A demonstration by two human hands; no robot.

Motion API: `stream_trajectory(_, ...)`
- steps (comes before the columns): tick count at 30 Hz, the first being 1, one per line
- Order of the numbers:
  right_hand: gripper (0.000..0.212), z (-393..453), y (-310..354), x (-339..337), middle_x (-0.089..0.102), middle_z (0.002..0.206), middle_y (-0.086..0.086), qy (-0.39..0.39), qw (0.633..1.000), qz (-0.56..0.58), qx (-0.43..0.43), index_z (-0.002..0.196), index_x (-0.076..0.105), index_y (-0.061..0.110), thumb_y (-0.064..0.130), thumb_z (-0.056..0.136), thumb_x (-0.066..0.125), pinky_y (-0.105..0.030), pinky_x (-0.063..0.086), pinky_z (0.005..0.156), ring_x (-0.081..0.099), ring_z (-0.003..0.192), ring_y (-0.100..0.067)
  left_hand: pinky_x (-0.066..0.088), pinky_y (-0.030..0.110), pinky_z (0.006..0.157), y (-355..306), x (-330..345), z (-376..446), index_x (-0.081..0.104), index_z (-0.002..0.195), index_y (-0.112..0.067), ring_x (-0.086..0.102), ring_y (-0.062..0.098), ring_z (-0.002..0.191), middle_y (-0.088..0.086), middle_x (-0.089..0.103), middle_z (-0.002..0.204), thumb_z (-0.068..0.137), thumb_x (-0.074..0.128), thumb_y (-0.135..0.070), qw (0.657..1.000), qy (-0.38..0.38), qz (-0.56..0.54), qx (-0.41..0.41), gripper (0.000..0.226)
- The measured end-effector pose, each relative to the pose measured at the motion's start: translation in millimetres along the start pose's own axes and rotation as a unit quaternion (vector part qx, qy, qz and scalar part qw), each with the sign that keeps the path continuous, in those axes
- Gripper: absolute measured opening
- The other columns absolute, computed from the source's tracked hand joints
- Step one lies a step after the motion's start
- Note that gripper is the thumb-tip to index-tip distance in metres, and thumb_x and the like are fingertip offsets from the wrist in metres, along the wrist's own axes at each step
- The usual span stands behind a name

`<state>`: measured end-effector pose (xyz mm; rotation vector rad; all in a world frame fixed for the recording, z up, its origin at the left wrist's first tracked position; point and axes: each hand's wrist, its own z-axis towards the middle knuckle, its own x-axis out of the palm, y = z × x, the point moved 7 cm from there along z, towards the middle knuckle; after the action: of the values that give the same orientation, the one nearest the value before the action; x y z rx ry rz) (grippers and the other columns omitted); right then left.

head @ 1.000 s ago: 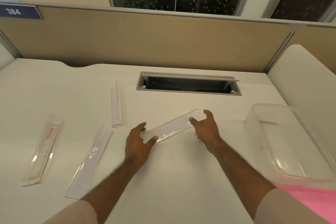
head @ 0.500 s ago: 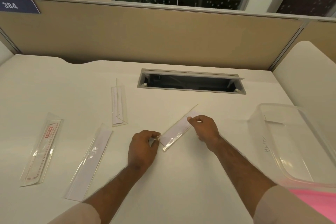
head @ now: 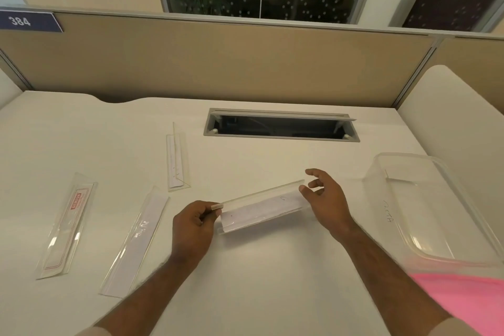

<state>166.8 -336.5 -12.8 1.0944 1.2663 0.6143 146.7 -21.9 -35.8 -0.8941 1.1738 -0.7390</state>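
Note:
A long clear plastic sign holder (head: 261, 209) with a white paper strip inside is lifted just above the white desk (head: 245, 281), its upper edge tilted up toward me. My left hand (head: 192, 229) pinches its left end between thumb and curled fingers. My right hand (head: 326, 200) holds its right end, thumb on the near face and fingers spread behind it.
Three more clear holders lie on the desk at the left: one with a red label (head: 66, 226), one with white paper (head: 136, 240), one farther back (head: 177, 161). A clear plastic bin (head: 441, 215) sits at the right. An open cable slot (head: 281, 128) is at the back.
The holder lay flat on the desk under both hands; now it is lifted and turned more level, its top edge raised. My right hand's fingers have spread open.

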Motion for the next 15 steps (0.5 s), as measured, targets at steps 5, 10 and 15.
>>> stream_trajectory(5, 0.008, -29, 11, -7, 0.073, 0.085, 0.004, 0.057, 0.994, 0.097, -0.016, 0.09, 0.075, 0.026, 0.024, 0.087, 0.069, -0.022, 0.051, 0.055, 0.061, 0.071, -0.005, 0.053, 0.021, 0.073, 4, -15, -12, 0.077, 0.081, -0.029, 0.069, 0.006, 0.076, -0.011, 0.076, 0.085, 0.083, 0.073, -0.007, 0.993, 0.057, -0.084, -0.066, 0.023)
stream_trajectory(10, 0.008, -49, 23, -12, 0.074, 0.081, 0.009, 0.057, 0.99, 0.129, -0.017, 0.082, 0.078, 0.023, 0.018, 0.084, 0.072, -0.022, 0.05, 0.051, 0.061, 0.062, -0.004, 0.054, 0.015, 0.064, -3, -29, -22, 0.078, 0.083, -0.022, 0.068, 0.008, 0.072, -0.006, 0.077, 0.088, 0.084, 0.073, -0.006, 0.979, 0.079, -0.16, -0.104, 0.017)
stream_trajectory(15, 0.016, -68, 36, -20, 0.074, 0.08, 0.01, 0.01, 0.987, 0.152, -0.048, 0.08, 0.077, 0.026, 0.013, 0.086, 0.07, -0.022, 0.053, 0.052, 0.062, 0.062, -0.004, 0.054, 0.03, 0.078, -12, -35, -33, 0.069, 0.113, -0.015, 0.067, 0.017, 0.087, 0.007, 0.075, 0.104, 0.091, 0.067, -0.016, 0.935, 0.09, -0.304, -0.157, 0.022)
